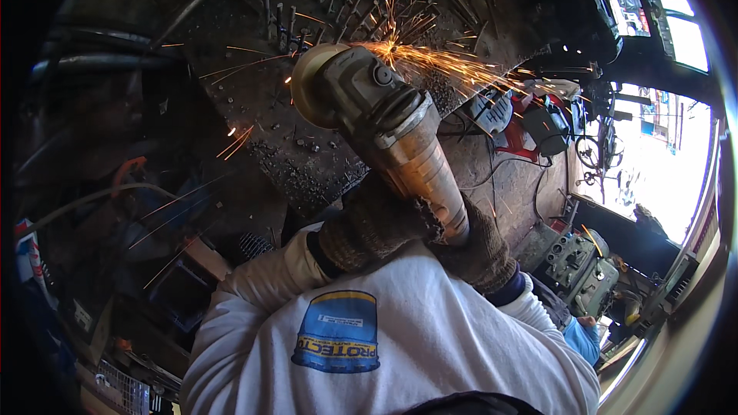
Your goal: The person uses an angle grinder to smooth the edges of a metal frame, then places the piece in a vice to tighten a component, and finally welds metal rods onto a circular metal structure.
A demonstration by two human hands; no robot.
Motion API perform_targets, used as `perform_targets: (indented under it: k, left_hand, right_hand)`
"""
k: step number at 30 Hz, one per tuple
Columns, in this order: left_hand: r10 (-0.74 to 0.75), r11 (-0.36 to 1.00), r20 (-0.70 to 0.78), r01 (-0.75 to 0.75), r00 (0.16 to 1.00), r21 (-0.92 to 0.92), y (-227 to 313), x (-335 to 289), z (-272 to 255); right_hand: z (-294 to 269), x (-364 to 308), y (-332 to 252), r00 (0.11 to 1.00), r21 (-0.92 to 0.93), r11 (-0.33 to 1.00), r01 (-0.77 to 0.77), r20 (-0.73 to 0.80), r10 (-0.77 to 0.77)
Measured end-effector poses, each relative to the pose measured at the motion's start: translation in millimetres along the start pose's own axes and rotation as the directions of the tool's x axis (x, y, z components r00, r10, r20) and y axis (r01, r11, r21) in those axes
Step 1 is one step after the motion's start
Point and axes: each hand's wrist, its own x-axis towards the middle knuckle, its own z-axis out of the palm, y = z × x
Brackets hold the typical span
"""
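While both your gloved hands wrap the body of the angle grinder (384,123), your left hand (369,227) closes around the lower barrel from the left and your right hand (477,250) clamps it from the right, fingers curled tight on the tool in brown knit gloves. The grinder points up and away from you, its disc (307,84) at the upper left end, meeting the dark metal plate (307,161). Orange sparks (446,65) fan out to the right from the disc, with thinner streaks flying left and down.

On your white shirt (400,338), just below the hands, sits a bucket-shaped blue and yellow print (338,332).

The plate's near edge runs diagonally from upper left down toward your hands; small bits of metal scrap lie scattered on it, and thin rods (361,0) lie in a row at its far side. Left of the plate the space is dark and crowded, with a hose (92,200) curving through it. To the right, past the plate, a red and grey machine (530,119) stands on the floor, with a grey-green engine block (580,265) nearer you, and beyond them a bright open doorway (661,154).
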Motion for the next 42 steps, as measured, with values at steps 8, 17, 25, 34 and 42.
perform_targets:
  k: [8,17,25,34,42]
  left_hand:
    - [-0.122,0.989,0.068,0.127,0.990,-0.078,10,5,-10]
    - [0.109,0.981,0.050,-0.116,0.993,0.158,-15,2,3]
    - [-0.013,1.000,0.170,0.016,0.985,-0.013,-8,6,-2]
    - [0.181,0.980,0.128,-0.190,0.975,0.058,-10,9,12]
    - [0.353,0.814,0.319,-0.457,0.879,0.359,3,8,0]
  right_hand:
    - [-1,5,-11,0.997,-0.073,0.995,0.069,-0.024,-0.071]
    - [5,-2,-3,0.996,-0.029,0.998,0.063,-0.062,-0.065]
    - [0,4,-16,0.997,-0.037,0.998,0.058,-0.038,-0.059]
    - [-7,-8,-4,0.998,0.039,0.999,-0.001,-0.060,0.003]
    - [-16,-10,-4,1.000,0.112,0.994,-0.002,0.015,0.001]
